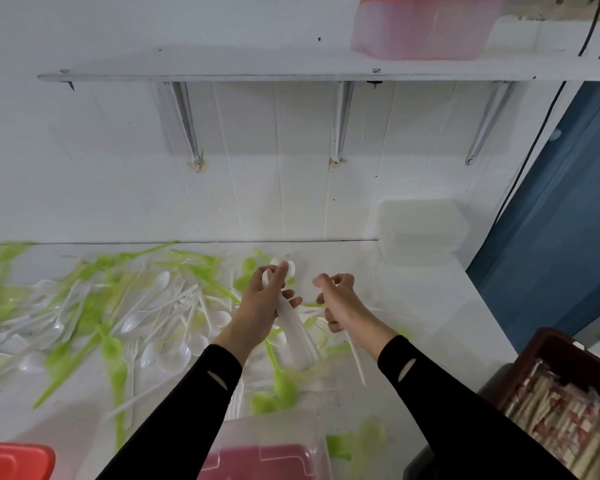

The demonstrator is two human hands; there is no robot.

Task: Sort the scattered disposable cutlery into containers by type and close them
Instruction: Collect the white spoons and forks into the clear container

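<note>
Both hands work over the middle of the white table [459, 318]. The left hand [267, 299] is curled round a bundle of white spoons [300, 344], their bowls poking out above the fingers and the handles fanning down toward the person. The right hand [338, 301], just beside it, has its fingers curled on 1 slim white utensil [358, 362] whose handle runs down past the wrist; blur hides its type. Loose green and white cutlery [136, 306] lies scattered across the table's left half and between the arms. At the near edge stands a clear container [274, 431] with a pink lid, and a red lid [11, 460] shows at the lower left corner. A translucent white box [421, 233] stands against the wall on the right. On the shelf [257, 69] above sits another red-topped container [426, 29]. A dark red crate [548, 344] at the right holds wrapped chopsticks [561, 420].
</note>
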